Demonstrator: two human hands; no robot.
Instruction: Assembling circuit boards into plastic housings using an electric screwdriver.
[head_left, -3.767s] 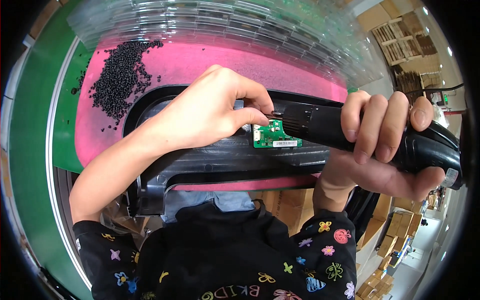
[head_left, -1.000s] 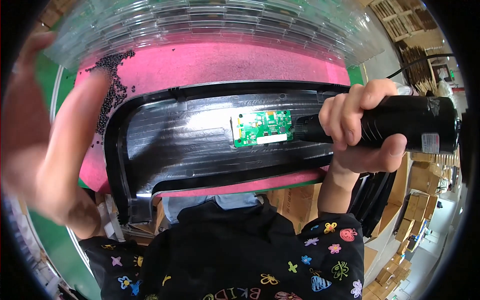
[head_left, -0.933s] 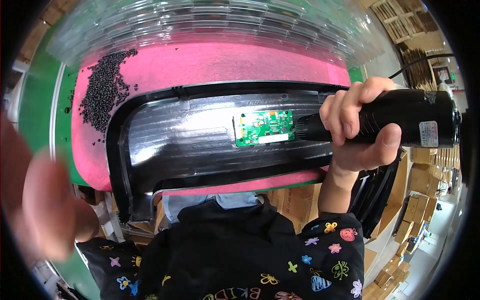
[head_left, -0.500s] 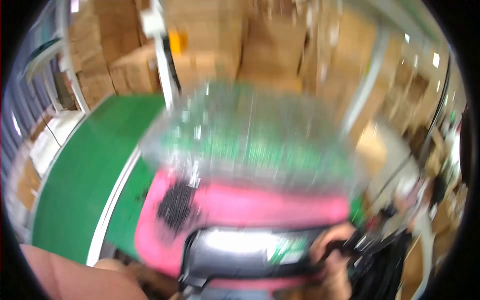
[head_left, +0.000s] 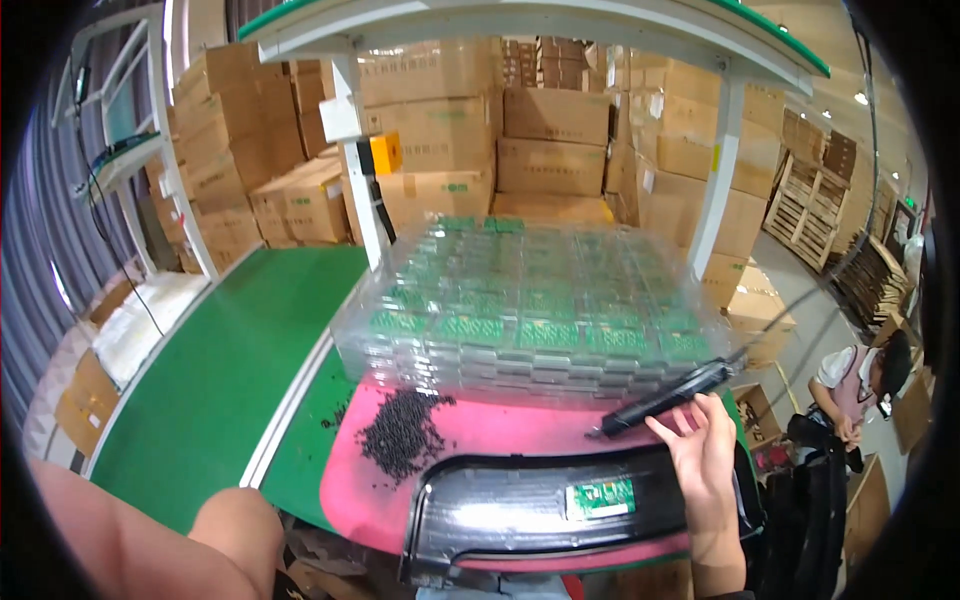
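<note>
My right hand (head_left: 705, 455) is raised over the right end of a curved black plastic housing (head_left: 490, 495), its fingers apart. A black electric screwdriver (head_left: 665, 398) lies slantwise just past the fingertips, its cord rising to the right; whether they touch is hard to tell. Set in the housing is a small green circuit board (head_left: 600, 498). The housing rests on a pink mat (head_left: 350, 480), beside a pile of small black screws (head_left: 400, 435). Bare skin of my left arm (head_left: 110, 530) shows at lower left, but the left hand is out of sight.
Stacked clear plastic trays (head_left: 530, 365) of green boards stand behind the mat. A green belt (head_left: 220, 350) runs along the left, past a white rail. Overhead is a white frame (head_left: 720, 170). Cartons (head_left: 430, 120) rise behind; another person (head_left: 860, 380) sits at right.
My right hand has loosened from the screwdriver, which now sits higher, tilted above the housing. The view has steadied and shifted, so the bench appears lower and farther right.
</note>
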